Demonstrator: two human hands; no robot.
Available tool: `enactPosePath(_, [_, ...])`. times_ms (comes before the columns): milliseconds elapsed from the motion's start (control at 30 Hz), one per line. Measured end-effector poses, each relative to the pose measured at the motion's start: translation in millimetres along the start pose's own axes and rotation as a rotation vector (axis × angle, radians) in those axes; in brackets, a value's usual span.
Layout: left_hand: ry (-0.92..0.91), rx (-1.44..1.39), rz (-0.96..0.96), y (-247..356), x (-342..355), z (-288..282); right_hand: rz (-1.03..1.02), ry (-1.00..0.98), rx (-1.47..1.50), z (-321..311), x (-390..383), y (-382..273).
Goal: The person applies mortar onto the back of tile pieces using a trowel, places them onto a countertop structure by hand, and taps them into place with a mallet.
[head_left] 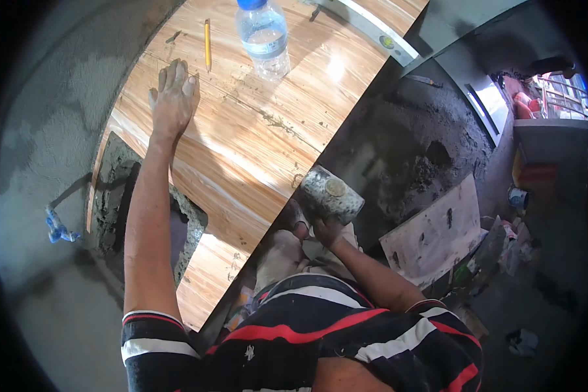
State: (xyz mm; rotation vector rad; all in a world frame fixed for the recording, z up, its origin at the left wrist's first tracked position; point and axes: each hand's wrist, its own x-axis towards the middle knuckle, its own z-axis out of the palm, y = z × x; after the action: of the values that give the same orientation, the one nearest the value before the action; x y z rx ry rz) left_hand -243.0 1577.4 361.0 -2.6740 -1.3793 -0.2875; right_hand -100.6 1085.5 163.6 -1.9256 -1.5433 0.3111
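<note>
pressing flat on the wood-grain tile [255,150], the left hand [173,98] lies open, fingers spread, holding nothing; right hand [326,228] is closed around the handle of a mortar-caked rubber mallet [331,194], head raised just off the tile's right edge; yellow pencil [208,44] lies just beside the left fingertips; plastic water bottle [264,36] and spirit level [372,29] rest farther up the tile.

A wood-grain tile [255,144] carried 1 plastic water bottle [263,36] and 1 yellow pencil [208,44]. A spirit level [366,27] lay along its far edge.
</note>
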Motion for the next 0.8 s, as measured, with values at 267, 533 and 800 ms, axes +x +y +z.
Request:
enactPosePath(267, [0.061, -0.125, -0.059, 4, -3, -9, 0.270, -0.219, 0.402, -78, -1, 5])
enactPosePath(533, [-0.051, -0.099, -0.246, 17, -68, -52, 0.135, -0.088, 0.465, -205, 259, -206])
enactPosePath(800, [-0.059, -0.216, -0.315, 8, -76, -47, -0.129, -0.261, -0.043, -83, 466, -248])
